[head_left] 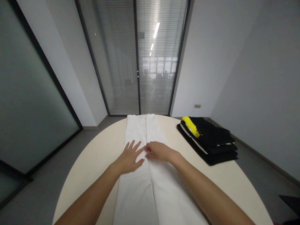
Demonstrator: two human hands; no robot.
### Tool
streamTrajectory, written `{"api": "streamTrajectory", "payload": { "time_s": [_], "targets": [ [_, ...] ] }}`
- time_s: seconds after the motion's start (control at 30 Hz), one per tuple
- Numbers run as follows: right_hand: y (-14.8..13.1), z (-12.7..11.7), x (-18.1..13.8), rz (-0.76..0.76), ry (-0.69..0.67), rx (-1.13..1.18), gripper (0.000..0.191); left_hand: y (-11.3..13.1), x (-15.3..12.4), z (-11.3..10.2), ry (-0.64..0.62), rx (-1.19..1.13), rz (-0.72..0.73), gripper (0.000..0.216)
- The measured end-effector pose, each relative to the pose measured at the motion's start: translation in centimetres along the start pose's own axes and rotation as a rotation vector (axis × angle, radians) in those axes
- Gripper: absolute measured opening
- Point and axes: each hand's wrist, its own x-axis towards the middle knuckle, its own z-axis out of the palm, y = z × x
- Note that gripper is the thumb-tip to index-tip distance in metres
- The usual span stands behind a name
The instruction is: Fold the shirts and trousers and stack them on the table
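Note:
A long white garment [133, 193] lies flat, running from the table's far edge toward me. Two long panels lie side by side along a middle seam or gap; they look like trouser legs, but I cannot tell for sure. On the left panel rests my left hand [130, 158], palm down with its fingers spread. Just right of the middle line, my right hand [158, 151] has its fingers curled and pinched at the cloth's inner edge. The tips of both hands nearly meet there, and the right fingertips are partly hidden.
The garment lies on a round cream table [93, 162]. A stack of folded black clothes [211, 134] stands at the back right, with a yellow fringed cloth [191, 125] on its left edge. Beyond the table are glass doors [138, 62] and pale walls.

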Motion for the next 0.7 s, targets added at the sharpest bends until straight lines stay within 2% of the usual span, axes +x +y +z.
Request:
{"api": "streamTrajectory", "payload": {
  "time_s": [0.07, 0.1, 0.2, 0.33, 0.5, 0.63, 0.7],
  "targets": [
    [1.2, 1.1, 0.5, 0.021, 0.125, -0.047, 0.059, 0.0, 0.0, 0.0, -0.012, 0.001, 0.003, 0.063],
    [1.8, 1.6, 0.6, 0.033, 0.125, -0.05, 0.071, 0.0, 0.0, 0.0, -0.02, 0.0, 0.003, 0.065],
    [3.2, 2.9, 0.8, 0.083, -0.025, -0.001, 0.088, -0.1, 0.1, -0.1, -0.052, -0.012, -0.006, 0.07],
    [3.5, 3.3, 0.7, 0.116, -0.139, 0.048, 0.092, 0.0, 0.0, -0.5, -0.067, -0.036, -0.009, 0.07],
    [2.0, 2.9, -0.3, 0.16, -0.239, 0.033, 0.091, 0.7, -0.6, -2.1, -0.017, -0.029, 0.057, 0.069],
    [0.4, 2.6, -2.5, 0.192, -0.316, 0.016, 0.092, 1.8, -0.8, -3.8, 0.012, -0.071, 0.167, 0.045],
    [0.0, 2.4, -3.5, 0.162, -0.267, -0.01, 0.086, 2.2, -0.7, -3.9, 0.042, -0.105, 0.183, 0.032]
  ]
}}
